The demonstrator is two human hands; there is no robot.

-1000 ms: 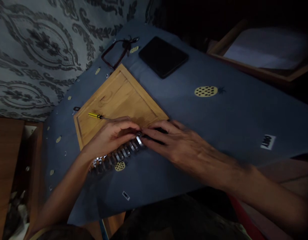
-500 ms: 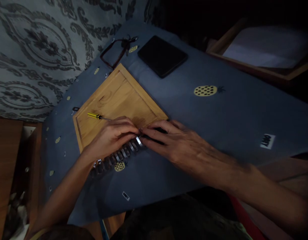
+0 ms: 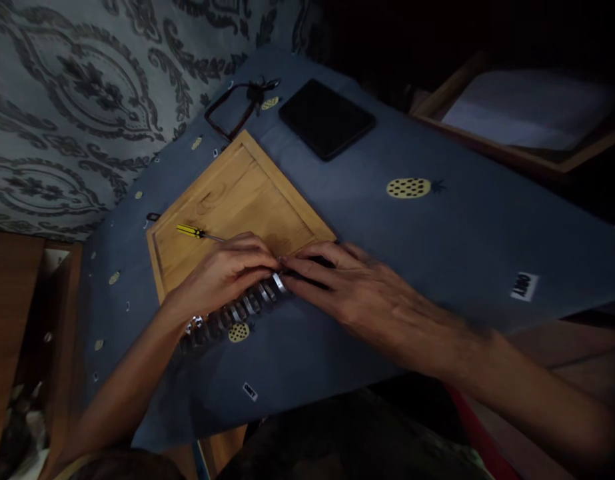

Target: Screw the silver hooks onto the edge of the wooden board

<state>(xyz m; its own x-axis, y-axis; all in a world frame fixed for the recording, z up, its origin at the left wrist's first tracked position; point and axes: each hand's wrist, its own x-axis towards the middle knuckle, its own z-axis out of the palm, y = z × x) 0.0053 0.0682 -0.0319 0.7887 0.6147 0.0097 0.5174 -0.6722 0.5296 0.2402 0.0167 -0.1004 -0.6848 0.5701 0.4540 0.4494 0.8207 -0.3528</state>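
My left hand (image 3: pixel 234 270) lies across the near corner of a wooden board (image 3: pixel 222 193), its fingertips pinched together. They meet those of my right hand (image 3: pixel 342 277) at the board's near edge. Between the two sets of fingers is a shiny metal band, apparently a hose clamp (image 3: pixel 278 283); the fingers cover most of it. A row of several similar metal clamps (image 3: pixel 237 311) runs along the board's edge, partly beneath my left hand. On the board, a screwdriver (image 3: pixel 190 231) with a yellow and black handle points its shaft toward my left hand, which hides the tip.
A black flat case or tablet (image 3: pixel 327 119) rests beyond the board on the blue pineapple-print cloth (image 3: pixel 337 360). Near the patterned wall is a dark looped strap with keys (image 3: pixel 232 107). An open wooden drawer or box (image 3: pixel 562 160) stands at the right.
The view has shifted slightly, so the far objects sit a little lower. Both hands keep their pinch at the same spot, with hardly any visible movement.
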